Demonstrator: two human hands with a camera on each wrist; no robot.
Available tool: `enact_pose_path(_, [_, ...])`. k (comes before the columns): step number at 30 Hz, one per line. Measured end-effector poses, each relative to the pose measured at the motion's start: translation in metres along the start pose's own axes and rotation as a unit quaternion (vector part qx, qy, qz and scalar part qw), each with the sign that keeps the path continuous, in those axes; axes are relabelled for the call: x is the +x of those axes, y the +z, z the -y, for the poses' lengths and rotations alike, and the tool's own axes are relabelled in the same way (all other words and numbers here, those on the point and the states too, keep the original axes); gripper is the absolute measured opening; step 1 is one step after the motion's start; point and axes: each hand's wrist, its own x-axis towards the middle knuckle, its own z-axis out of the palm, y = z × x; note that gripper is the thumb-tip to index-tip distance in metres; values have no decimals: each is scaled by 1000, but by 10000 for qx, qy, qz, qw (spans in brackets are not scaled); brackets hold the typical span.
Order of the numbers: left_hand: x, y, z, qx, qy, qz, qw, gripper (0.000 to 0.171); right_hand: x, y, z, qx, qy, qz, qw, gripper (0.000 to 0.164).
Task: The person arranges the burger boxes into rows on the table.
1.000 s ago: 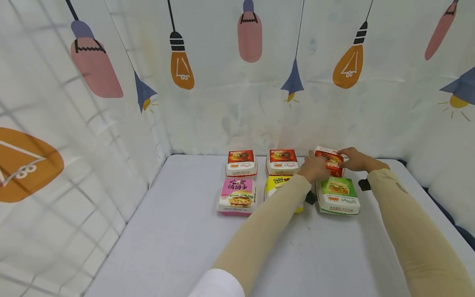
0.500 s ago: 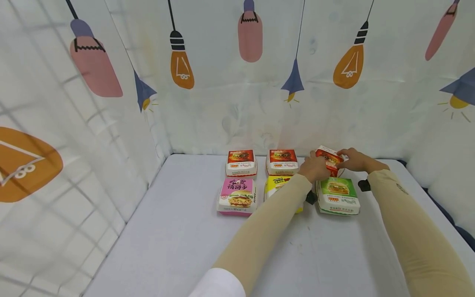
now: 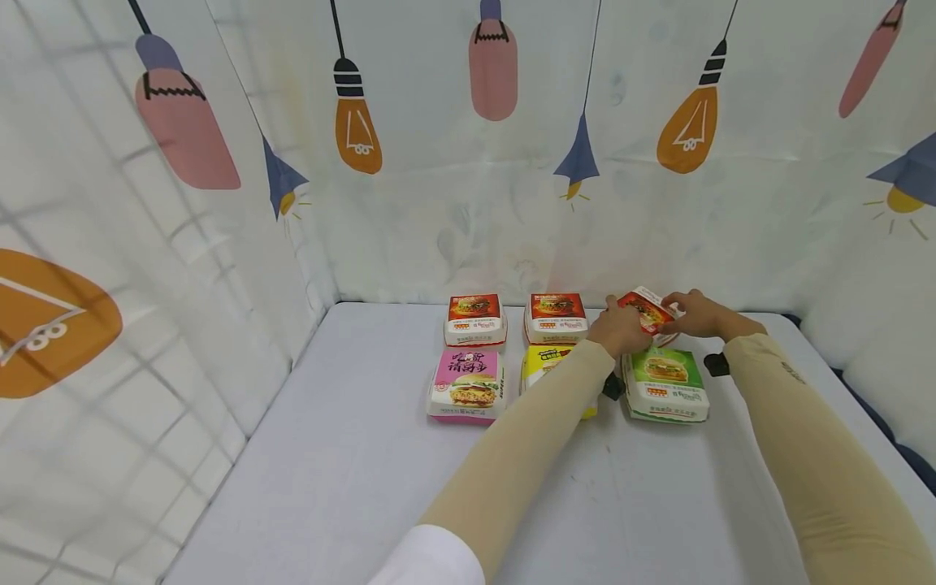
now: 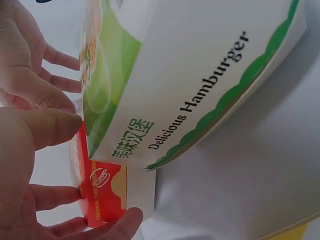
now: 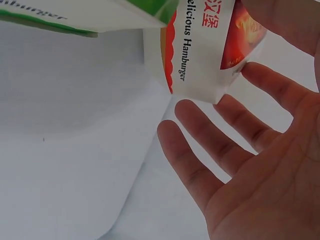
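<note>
A red-and-white hamburger box [image 3: 642, 309] is at the back right of the table, turned at an angle. My left hand [image 3: 619, 328] holds its left side; in the left wrist view my thumb and fingers bend around the red box [image 4: 104, 192]. At its right side, my right hand [image 3: 698, 315] grips a corner. In the right wrist view the thumb and index finger touch the box [image 5: 192, 55], while the other fingers of the right hand [image 5: 265, 150] spread beside it. In front sits a green-and-white hamburger box [image 3: 669, 388]. The red box's underside is hidden.
Two more red boxes stand at the back, one left [image 3: 475, 321] and one in the middle [image 3: 556, 319]. A pink box [image 3: 468, 388] and a yellow box [image 3: 541, 361], partly covered by my left sleeve, form the front row. A printed curtain [image 3: 453, 219] rises behind the white table [image 3: 351, 455].
The red hamburger box between my hands has turned clockwise, its far edge swinging right. Both hands stay almost in place around it. The other boxes have not moved.
</note>
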Motion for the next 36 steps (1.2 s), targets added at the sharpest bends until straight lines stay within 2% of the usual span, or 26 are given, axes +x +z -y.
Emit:
enact_pose_path(8, [0,0,0,8,-46,-25,10000,42,-2,2,1,115,39,-15,9999,64])
enact_pose_path(16, [1,-1,4,267,285,2,9992,40,-1,3,0,75,-35,-84,9999,61])
enact_pose_path(23, [2,-3,5,151,384,53,9991,29,3,5,-4,88,-55,-144,9998,56])
enact_pose_path(29, [0,-3,4,171,370,68,9991,36,-2,4,-1,153,61,-115,9998,52])
enact_pose_path(36, [-4,-8,5,260,471,22,9985,33,-3,5,-2,254,73,-102,9996,60])
